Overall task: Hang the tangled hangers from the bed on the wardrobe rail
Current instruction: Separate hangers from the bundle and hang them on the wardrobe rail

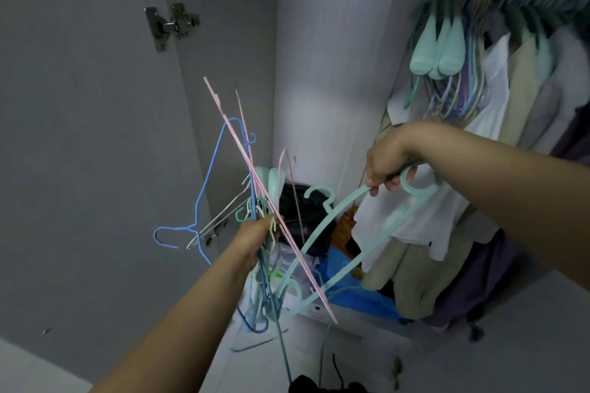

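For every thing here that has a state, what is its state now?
Left hand: grips the hanger bundle.
Hanger bundle: tangled, held up, not hung.
Right hand: grips the mint hanger near its hook.
Mint hanger: partly out, lower end crossing the bundle.
Wardrobe door: open.
Hung hangers: on the rail.

Left hand (255,234) grips a tangled bunch of hangers (252,201), pink, blue and mint rods jutting up. Right hand (384,166) pinches a mint hanger (322,226) near its hook. Inside the open wardrobe, hung hangers (447,54) and clothes (498,99) crowd the right.
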### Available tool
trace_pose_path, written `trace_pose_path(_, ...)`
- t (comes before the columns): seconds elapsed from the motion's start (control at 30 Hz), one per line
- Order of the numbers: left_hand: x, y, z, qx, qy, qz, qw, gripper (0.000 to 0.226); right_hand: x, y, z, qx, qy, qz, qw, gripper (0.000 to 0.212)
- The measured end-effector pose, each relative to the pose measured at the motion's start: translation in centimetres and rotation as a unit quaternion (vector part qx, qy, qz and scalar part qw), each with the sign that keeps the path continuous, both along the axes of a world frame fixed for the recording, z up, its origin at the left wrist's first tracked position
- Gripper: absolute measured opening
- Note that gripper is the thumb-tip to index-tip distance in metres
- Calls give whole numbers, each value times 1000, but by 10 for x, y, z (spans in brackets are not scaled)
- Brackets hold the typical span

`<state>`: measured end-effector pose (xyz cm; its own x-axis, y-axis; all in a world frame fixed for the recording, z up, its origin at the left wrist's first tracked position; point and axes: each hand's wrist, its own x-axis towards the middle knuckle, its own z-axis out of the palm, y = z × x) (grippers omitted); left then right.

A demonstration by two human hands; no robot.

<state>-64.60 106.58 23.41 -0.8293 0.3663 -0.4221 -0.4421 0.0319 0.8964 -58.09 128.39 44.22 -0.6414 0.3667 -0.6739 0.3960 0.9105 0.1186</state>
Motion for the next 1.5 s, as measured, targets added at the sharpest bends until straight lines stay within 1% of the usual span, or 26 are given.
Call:
trace_pose_path(0.1, -5, 4, -3, 14, 4, 14, 1000, 18, 9, 13, 5, 35, 6, -3, 999, 40)
trace_pose_path(0.17, -9, 8, -5, 26, 5, 18, 999, 16, 15, 20, 17, 63, 8, 21, 998, 50)
trace_pose_path(0.2, -11, 10, -6, 31, 3, 18, 999, 15, 19, 24, 25, 58, 12, 26, 998, 51)
trace_pose_path(0.3, -14, 13, -8, 23, 6, 4, 1000, 14, 33, 34, 43, 13, 25, 35, 999, 45)
trace_pose_path(0.47, -21, 13, -7, 8, 17, -9, 1000, 14, 51, 50, 61, 26, 24, 6, 999, 37)
trace_pose_path(0.63, -28, 18, -1, -10, 26, -8, 1000, 20, 59, 53, 78, 65, 128, -22, 989, 26)
trace_pose_path(0.73, -30, 24, 4, -21, 25, -6, 999, 21, 57, 46, 74, 45, 157, -42, 986, 15)
trace_pose_path(0.8, -32, 28, 4, -26, 27, -9, 999, 20, 58, 41, 72, 38, 157, -51, 986, 31)
trace_pose_path(0.87, -33, 31, 6, -28, 33, -4, 999, 19, 62, 33, 76, 84, 141, -19, 986, 41)
trace_pose_path(0.9, -33, 33, 7, -28, 35, 1, 999, 20, 63, 29, 78, 123, 134, 14, 983, 42)
trace_pose_path(0.97, -32, 36, 9, -24, 42, 7, 999, 20, 66, 19, 84, 191, 163, 67, 966, 38)
trace_pose_path(1.03, -29, 41, 13, -24, 42, 10, 999, 18, 69, 8, 85, 216, 172, 83, 958, 42)
trace_pose_path(1.1, -26, 48, 17, -21, 44, 15, 999, 23, 69, -1, 79, 167, 191, 82, 964, 55)
trace_pose_path(1.13, -25, 52, 19, -20, 46, 16, 999, 25, 67, -3, 75, 118, 228, 67, 964, 63)
trace_pose_path(1.17, -24, 56, 23, -17, 47, 18, 999, 24, 65, -2, 70, 81, 275, 50, 957, 68)
trace_pose_path(1.2, -23, 61, 27, -10, 47, 18, 999, 23, 61, -2, 67, 56, 327, 32, 943, 69)
trace_pose_path(1.27, -22, 70, 36, 1, 56, 25, 998, 21, 52, 0, 63, 20, 420, 8, 907, 60)
trace_pose_path(1.33, -19, 81, 47, 5, 59, 33, 998, 14, 41, 4, 73, -28, 512, -27, 858, 48)
trace_pose_path(1.4, -15, 92, 59, 6, 59, 44, 997, 11, 26, 10, 91, -83, 573, -65, 813, 43)
trace_pose_path(1.47, -12, 102, 72, 7, 68, 52, 996, 20, 12, 13, 112, -158, 618, -120, 761, 37)
trace_pose_path(1.5, -11, 107, 79, 14, 69, 55, 996, 25, 7, 13, 121, -218, 633, -154, 726, 35)
